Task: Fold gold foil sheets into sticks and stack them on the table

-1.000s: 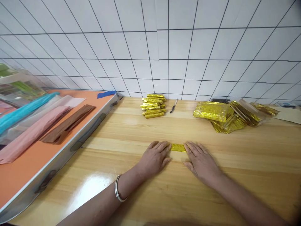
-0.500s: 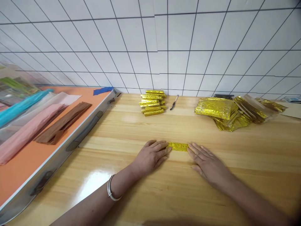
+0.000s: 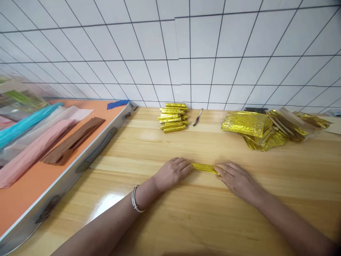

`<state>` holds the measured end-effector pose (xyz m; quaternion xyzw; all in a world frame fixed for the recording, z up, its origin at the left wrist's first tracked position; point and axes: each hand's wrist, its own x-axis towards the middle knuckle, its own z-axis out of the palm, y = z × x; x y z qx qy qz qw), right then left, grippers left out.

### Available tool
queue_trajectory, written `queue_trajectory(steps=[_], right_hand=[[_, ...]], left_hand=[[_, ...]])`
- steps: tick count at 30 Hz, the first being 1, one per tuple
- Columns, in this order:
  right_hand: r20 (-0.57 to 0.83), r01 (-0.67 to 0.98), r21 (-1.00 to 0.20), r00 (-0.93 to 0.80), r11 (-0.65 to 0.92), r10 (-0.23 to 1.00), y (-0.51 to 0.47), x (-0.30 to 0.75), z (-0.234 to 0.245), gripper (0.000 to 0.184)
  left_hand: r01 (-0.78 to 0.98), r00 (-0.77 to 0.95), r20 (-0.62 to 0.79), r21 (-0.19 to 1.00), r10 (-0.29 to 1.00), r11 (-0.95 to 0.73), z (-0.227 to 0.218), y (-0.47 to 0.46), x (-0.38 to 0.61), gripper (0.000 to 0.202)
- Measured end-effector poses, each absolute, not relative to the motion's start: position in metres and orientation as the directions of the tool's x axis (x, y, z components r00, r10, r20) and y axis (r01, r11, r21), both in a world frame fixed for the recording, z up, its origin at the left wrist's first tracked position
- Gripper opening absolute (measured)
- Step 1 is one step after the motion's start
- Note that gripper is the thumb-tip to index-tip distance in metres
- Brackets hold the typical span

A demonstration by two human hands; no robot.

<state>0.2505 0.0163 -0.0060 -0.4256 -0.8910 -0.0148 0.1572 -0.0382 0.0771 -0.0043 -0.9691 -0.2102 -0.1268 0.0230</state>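
Between my two hands a narrow folded strip of shiny gold foil (image 3: pixel 204 168) stretches just over the wooden table (image 3: pixel 149 220). My left hand (image 3: pixel 174 174) pinches its left end, fingers closed and curled, with a silver bangle (image 3: pixel 135 200) on the wrist. At the strip's right end, my right hand (image 3: pixel 234 179) grips with thumb and fingers pressed together. Both ends of the strip are covered by the fingers. Beyond them, towards the wall, lies a stack of narrow gold foil rolls or folded strips (image 3: pixel 173 118).
A pen (image 3: pixel 198 117) lies right of that stack. Flat gold foil packets (image 3: pixel 243 123) are heaped at the back right. To the left, an orange-topped case (image 3: pixel 87 133) with metal edging carries brown crepe paper (image 3: pixel 73 141), pink paper (image 3: pixel 37 153) and a blue piece (image 3: pixel 117 104). A tiled wall (image 3: pixel 160 46) closes the back.
The foil strip lay flat and wider under my fingertips; now it appears narrower and slightly tilted. My fingers have curled from resting on its ends to pinching them.
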Motion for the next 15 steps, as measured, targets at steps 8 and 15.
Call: queue_trajectory(steps=[8, 15], right_hand=[[0.385, 0.775, -0.104, -0.546, 0.623, 0.744, 0.015, 0.248, -0.002, 0.026], [0.367, 0.767, -0.125, -0.554, 0.63, 0.747, 0.02, 0.238, 0.007, 0.022]], left_hand=[[0.512, 0.807, 0.267, 0.129, 0.527, -0.849, 0.01, 0.072, -0.013, 0.023], [0.515, 0.799, 0.282, 0.134, 0.531, -0.847, 0.016, 0.065, 0.016, 0.022]])
